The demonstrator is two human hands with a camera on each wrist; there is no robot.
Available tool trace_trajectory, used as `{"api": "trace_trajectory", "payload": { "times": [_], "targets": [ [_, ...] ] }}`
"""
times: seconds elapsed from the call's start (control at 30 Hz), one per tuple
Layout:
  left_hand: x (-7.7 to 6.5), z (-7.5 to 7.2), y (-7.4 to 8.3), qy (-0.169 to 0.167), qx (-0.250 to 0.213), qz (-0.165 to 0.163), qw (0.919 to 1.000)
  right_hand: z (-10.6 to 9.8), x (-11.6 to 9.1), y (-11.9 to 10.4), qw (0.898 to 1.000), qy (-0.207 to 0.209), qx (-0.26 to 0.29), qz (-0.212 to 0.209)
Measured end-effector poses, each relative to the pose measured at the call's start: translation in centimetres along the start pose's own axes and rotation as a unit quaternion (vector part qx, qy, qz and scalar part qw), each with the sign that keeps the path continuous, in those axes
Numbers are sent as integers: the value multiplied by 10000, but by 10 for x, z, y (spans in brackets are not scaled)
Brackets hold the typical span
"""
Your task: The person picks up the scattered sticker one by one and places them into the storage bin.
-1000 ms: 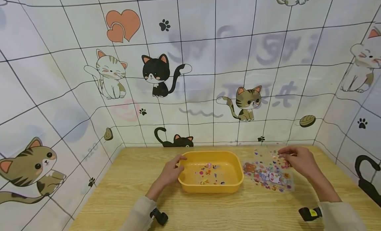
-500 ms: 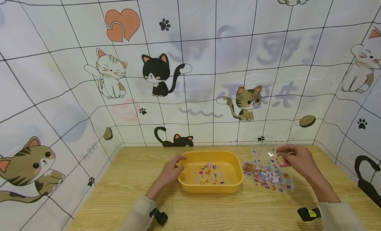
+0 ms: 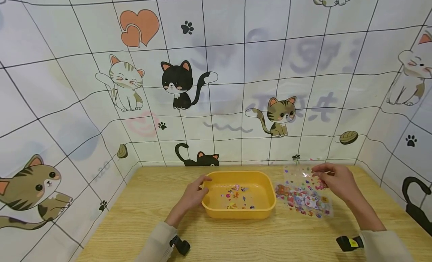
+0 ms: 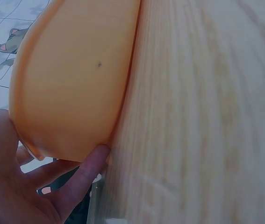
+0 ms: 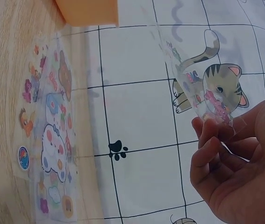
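A yellow plastic tray point(image 3: 239, 214) stands mid-table in the head view, with several small colourful stickers point(image 3: 236, 194) scattered inside. My left hand point(image 3: 195, 193) grips its left end; in the left wrist view the fingers point(image 4: 83, 175) lie against the tray's wall point(image 4: 71, 93). Right of the tray, my right hand point(image 3: 339, 181) pinches the edge of a clear sticker sheet point(image 3: 297, 176) and holds it raised. The right wrist view shows that sheet point(image 5: 197, 91) tilted up from the fingertips. Under it, more sticker sheets point(image 3: 307, 202) with bears and small figures lie flat.
A wood-grain table point(image 3: 158, 202) carries everything. White cloth walls point(image 3: 229, 85) with grid lines and cartoon cats enclose it at the back and both sides. The flat sheets lie close beside the tray's right end.
My right hand has shifted slightly left with the clear sheet, whose far edge has moved left and tilts up more. The left hand and tray have stayed in place.
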State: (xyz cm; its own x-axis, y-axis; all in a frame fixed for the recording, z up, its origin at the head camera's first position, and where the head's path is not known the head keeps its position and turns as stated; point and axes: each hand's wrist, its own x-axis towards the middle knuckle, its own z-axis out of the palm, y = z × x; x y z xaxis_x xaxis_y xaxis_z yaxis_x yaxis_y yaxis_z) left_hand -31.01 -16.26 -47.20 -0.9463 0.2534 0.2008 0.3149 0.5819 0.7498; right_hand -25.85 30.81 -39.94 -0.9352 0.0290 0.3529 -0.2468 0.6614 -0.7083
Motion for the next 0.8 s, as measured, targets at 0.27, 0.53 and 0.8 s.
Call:
{"api": "trace_trajectory", "payload": {
  "times": [0.27, 0.53, 0.8],
  "targets": [
    [0, 0, 0, 5, 24, -5, 10000, -1, -1, -4, 10000, 7, 8, -4],
    [-2, -1, 1, 39, 49, -70, 10000, 1, -2, -6, 10000, -48, 16, 60],
    [-1, 0, 3, 63, 58, -24, 10000, -1, -2, -5, 10000, -20, 3, -58]
  ]
}}
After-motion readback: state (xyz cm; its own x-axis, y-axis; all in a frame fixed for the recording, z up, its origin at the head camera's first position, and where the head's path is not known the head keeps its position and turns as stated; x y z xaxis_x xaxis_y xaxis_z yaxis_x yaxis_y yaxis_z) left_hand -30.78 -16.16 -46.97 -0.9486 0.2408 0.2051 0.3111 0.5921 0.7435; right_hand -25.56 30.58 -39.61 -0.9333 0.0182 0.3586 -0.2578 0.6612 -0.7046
